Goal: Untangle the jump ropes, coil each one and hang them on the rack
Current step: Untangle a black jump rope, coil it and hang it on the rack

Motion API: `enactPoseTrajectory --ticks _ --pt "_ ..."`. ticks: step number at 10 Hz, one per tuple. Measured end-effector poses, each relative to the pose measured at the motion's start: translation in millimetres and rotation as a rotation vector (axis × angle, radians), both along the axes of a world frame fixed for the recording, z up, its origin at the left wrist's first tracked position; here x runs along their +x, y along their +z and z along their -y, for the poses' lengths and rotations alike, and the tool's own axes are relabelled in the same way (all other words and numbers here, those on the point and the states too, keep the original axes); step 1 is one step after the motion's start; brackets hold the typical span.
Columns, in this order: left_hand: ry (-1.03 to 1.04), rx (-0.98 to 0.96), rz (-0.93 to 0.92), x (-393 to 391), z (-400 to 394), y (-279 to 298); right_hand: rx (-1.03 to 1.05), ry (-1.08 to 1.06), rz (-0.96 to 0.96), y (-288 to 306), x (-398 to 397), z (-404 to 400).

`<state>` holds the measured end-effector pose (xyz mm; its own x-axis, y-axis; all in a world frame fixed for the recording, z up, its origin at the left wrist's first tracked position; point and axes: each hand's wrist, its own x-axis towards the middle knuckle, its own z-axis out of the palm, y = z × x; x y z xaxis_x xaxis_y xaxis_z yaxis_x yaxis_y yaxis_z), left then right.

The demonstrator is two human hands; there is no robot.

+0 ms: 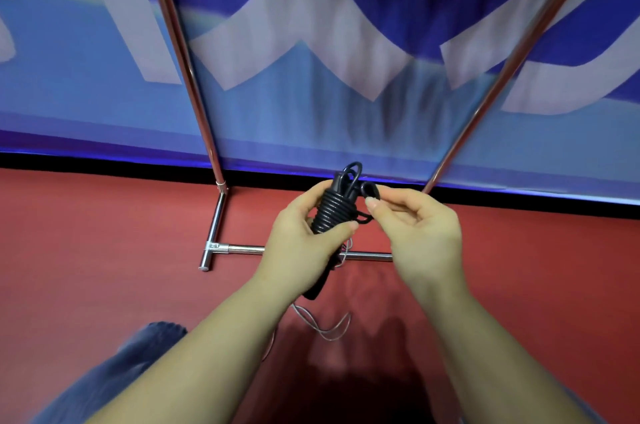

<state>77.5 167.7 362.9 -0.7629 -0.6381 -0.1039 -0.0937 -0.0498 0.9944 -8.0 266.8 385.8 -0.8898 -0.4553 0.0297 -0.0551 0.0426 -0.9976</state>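
Note:
A black jump rope (333,209) is wound into a tight coil around its handles, with loops sticking out at the top. My left hand (298,243) grips the coil from the left, thumb across its lower turns. My right hand (415,233) pinches the loose black rope end beside the coil's top right. A thin silvery rope (322,323) trails on the floor below my hands. The chrome rack (199,105) stands just behind, its two poles rising on either side and its base bar (367,255) on the floor.
Red floor (104,250) spreads all around. A blue and white banner (311,60) hangs behind the rack. My knee in blue jeans (114,371) shows at the lower left.

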Motion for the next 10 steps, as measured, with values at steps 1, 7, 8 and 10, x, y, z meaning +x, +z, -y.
enactPoseTrajectory --ticks 1,7,8,10 --pt "0.022 -0.165 0.044 -4 -1 -12 0.058 -0.022 0.012 -8 -6 4" --pt "0.124 -0.866 0.206 0 -15 -28 0.076 -0.052 0.109 -11 4 11" --pt "0.125 -0.926 0.200 -2 -17 -29 0.115 -0.108 0.140 -17 2 10" --pt "0.118 -0.926 0.233 -3 -16 -35 0.123 -0.135 0.184 -17 -2 10"
